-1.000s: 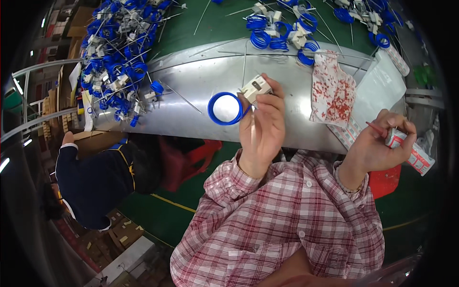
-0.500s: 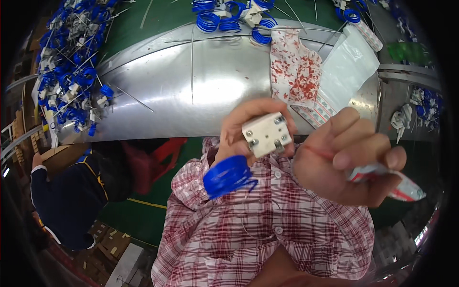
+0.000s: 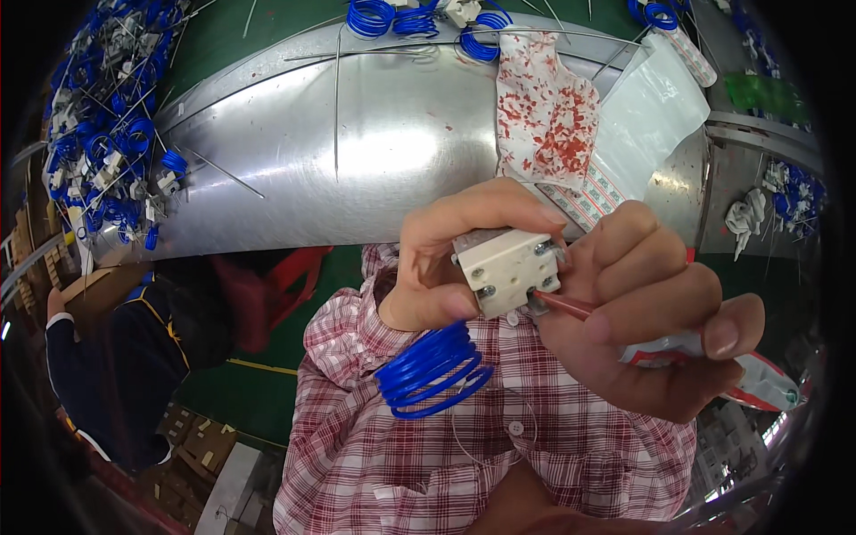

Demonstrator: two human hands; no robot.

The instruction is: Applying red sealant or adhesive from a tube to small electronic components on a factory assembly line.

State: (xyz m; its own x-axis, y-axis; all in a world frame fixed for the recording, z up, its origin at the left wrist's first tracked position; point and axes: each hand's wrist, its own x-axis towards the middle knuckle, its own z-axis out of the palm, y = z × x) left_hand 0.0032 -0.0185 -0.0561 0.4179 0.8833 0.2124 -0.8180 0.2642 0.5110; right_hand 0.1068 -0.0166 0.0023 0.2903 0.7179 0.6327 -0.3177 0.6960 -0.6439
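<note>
My left hand (image 3: pixel 423 263) is closed around a white capillary thermostat (image 3: pixel 510 272), its face with metal screws and terminals turned up. A blue coil (image 3: pixel 428 370) of its tubing hangs below my left fingers. My right hand (image 3: pixel 646 299) grips a squeeze tube (image 3: pixel 758 379), white and red, mostly hidden by the curled fingers. Its pointed red nozzle (image 3: pixel 568 306) touches or nearly touches the terminal at the thermostat's lower right edge.
A shiny metal bench (image 3: pixel 267 152) lies ahead. On it are a red-smeared white cloth (image 3: pixel 544 116) and a clear plastic bag (image 3: pixel 646 116). Many blue-coiled thermostats (image 3: pixel 107 152) are heaped at the left. Another person (image 3: pixel 116 366) bends at the lower left.
My right hand has moved in towards the thermostat, bringing the red nozzle to its terminal. The thermostat and its blue coil have shifted slightly; the bench has slid left in view.
</note>
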